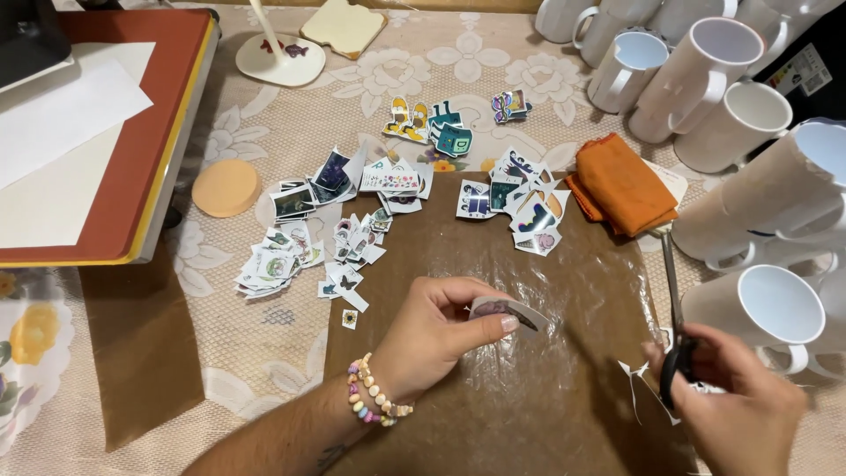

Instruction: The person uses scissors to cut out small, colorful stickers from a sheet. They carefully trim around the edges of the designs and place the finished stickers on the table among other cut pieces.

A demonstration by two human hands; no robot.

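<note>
My left hand [436, 330], with a bead bracelet at the wrist, pinches a small cut-out sticker [507, 310] over the brown paper sheet [493, 256]. At the lower right my right hand [736, 392] grips the black handles of a pair of scissors [674, 308], whose blades point away toward the orange cloth [621, 181]. White paper trimmings [636, 381] lie by the right hand. Piles of cut stickers [352, 220] spread across the sheet's far edge and the lace tablecloth.
Several white mugs [731, 97] crowd the right side and far right corner. A red heat-press plate with white paper [79, 132] sits at the left, a round orange sponge [226, 187] beside it. A white stand base [280, 57] and a cream tile [344, 25] lie at the back.
</note>
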